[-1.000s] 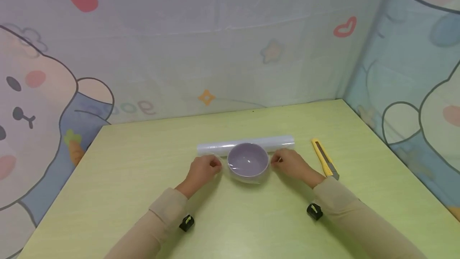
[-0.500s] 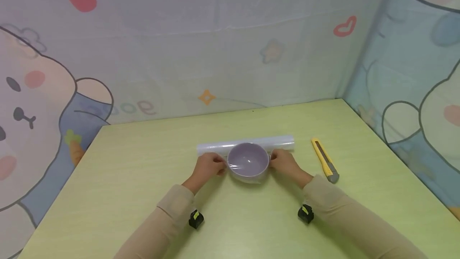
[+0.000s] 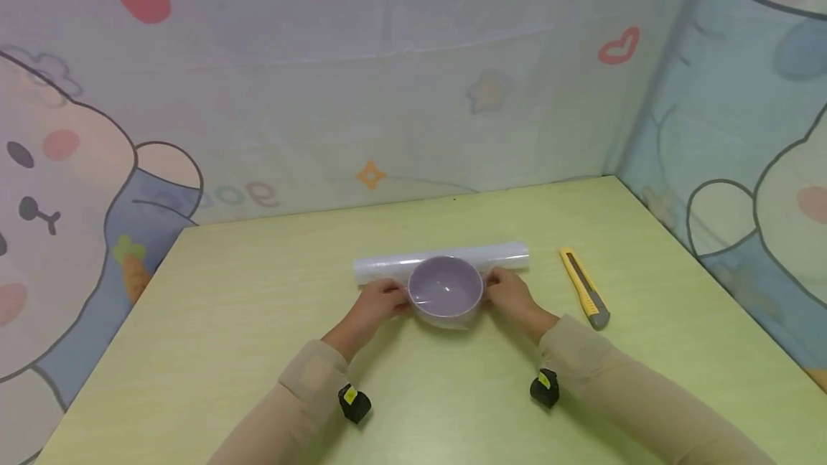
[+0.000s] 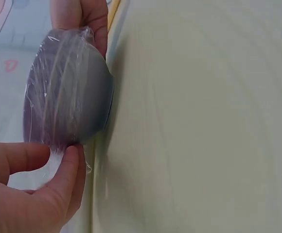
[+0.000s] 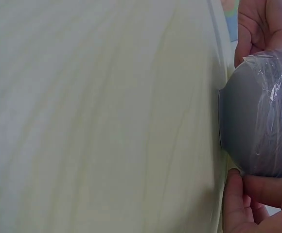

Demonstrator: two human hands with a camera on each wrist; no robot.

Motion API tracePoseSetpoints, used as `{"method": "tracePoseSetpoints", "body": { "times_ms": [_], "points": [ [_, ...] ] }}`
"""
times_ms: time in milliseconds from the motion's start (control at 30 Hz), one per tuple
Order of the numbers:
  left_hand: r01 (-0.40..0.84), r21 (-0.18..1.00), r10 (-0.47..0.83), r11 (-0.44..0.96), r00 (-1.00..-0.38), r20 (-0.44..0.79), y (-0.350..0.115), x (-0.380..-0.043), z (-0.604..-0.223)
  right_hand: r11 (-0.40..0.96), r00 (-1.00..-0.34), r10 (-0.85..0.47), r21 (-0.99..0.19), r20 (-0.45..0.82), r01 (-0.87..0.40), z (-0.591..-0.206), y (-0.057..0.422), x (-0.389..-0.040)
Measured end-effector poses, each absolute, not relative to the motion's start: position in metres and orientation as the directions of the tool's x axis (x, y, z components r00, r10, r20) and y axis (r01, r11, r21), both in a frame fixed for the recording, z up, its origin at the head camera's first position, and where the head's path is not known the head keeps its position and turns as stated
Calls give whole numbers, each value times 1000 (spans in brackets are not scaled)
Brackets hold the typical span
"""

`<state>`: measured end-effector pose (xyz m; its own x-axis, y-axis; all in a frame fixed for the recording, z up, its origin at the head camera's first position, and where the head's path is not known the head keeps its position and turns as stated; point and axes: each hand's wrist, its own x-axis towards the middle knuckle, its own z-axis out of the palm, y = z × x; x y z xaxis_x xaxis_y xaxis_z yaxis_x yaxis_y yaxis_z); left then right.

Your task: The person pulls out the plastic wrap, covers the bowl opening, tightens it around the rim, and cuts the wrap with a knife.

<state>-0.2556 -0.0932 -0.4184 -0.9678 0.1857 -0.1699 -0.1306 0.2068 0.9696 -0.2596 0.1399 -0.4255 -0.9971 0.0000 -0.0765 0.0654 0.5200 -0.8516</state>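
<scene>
A purple bowl (image 3: 446,288) stands on the table with clear plastic wrap (image 4: 58,92) stretched over its mouth. The wrap hangs in creases down the bowl's outer wall. My left hand (image 3: 381,303) is at the bowl's left side, its thumb and fingers pinching gathered wrap by the rim. On the opposite side, my right hand (image 3: 513,296) has its thumb and forefinger together at the wrap's edge, low against the wall, as the right wrist view shows. The wrap roll (image 3: 388,266) lies right behind the bowl, partly hidden by it.
A yellow utility knife (image 3: 584,287) lies to the right of the bowl, beyond the right hand. Cloth with cartoon prints (image 3: 413,92) hangs behind the pale green table (image 3: 271,264) and at its sides. Each wrist carries a small black camera (image 3: 354,403).
Both hands have moved inward, from slightly apart to right against the bowl's sides, drawing the wrap in close to it. The bowl, roll and knife have stayed put.
</scene>
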Motion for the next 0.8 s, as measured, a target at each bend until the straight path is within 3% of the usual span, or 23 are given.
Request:
{"method": "tracePoseSetpoints", "body": {
  "times_ms": [433,800],
  "points": [
    [-180,977,254,112,-946,-203,-94,-247,-415,358,-995,-39,-931,-94,74,-427,133,-260],
    [-175,979,362,107,-910,-202,-99,-242,-417,192,-960,-241,-976,-144,98,-420,144,-238]
  ]
}}
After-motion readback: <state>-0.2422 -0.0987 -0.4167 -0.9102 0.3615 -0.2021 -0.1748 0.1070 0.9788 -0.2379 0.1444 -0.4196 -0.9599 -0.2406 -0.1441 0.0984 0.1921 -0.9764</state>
